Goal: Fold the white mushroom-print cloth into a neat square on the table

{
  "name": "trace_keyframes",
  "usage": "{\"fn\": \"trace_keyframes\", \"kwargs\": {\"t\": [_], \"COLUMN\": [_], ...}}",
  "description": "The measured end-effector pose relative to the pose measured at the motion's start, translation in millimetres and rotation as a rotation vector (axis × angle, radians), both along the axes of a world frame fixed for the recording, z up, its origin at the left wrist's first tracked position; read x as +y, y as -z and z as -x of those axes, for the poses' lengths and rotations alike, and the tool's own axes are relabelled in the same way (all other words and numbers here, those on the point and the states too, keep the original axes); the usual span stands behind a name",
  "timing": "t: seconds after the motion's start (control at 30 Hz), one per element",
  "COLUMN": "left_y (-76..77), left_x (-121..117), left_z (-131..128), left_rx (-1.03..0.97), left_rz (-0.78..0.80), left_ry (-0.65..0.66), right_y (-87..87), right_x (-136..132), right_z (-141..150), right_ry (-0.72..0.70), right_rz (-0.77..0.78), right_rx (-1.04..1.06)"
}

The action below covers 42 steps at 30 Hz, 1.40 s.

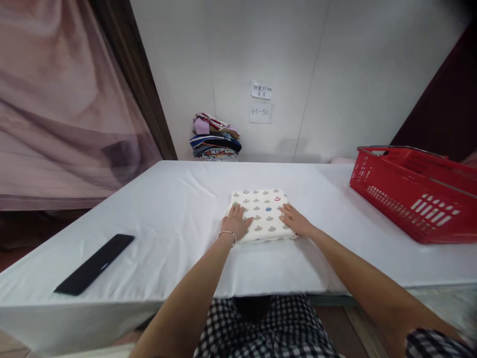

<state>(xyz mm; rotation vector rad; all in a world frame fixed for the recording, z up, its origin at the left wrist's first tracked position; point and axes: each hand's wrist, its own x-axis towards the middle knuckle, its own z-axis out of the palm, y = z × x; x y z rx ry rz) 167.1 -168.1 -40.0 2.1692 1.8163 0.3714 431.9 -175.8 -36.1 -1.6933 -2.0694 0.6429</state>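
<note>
A folded cream cloth lies flat as a neat rectangle on the white-covered table. Grey printed shapes cover it, with a few in red, blue and green. My left hand rests with fingers spread on its left side, a thin bracelet around the wrist. On the right edge lies my right hand, fingers stretched out over the fabric. Neither hand grips the cloth. Whether it is a garment or another kind of textile cannot be made out.
A red plastic basket stands at the table's right. A flat black slab lies at the front left. At the back, a stack of folded clothes is against the wall beside paper notes. Pink curtain hangs at left.
</note>
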Motion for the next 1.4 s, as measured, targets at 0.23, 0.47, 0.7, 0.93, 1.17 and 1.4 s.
{"fn": "trace_keyframes", "kwargs": {"t": [0.23, 0.47, 0.7, 0.93, 1.17, 1.4], "left_y": [-4.7, -10.5, -16.3, -1.4, 6.1, 19.1], "left_x": [-1.7, 1.9, 2.6, -39.1, -55.3, -47.1], "left_z": [-0.1, 2.8, 4.4, 26.3, 40.0, 40.6], "left_rx": [0.002, 0.011, 0.004, -0.094, -0.068, -0.165], "left_rz": [0.003, 0.040, 0.035, -0.191, -0.270, -0.315], "left_ry": [-0.003, 0.008, 0.006, 0.133, 0.247, 0.223], "right_y": [9.6, 0.2, 9.7, 27.5, 30.1, 34.7], "right_x": [-32.1, -19.6, -22.1, -55.4, -64.2, -58.7], "right_z": [0.6, -4.1, -10.8, -26.1, -18.5, -16.7], "right_ry": [0.346, 0.410, 0.328, 0.216, 0.100, 0.141], "right_rz": [0.078, 0.264, 0.129, -0.032, -0.200, -0.279], "right_rx": [0.519, 0.763, 0.631, 0.660, 0.328, 0.213]}}
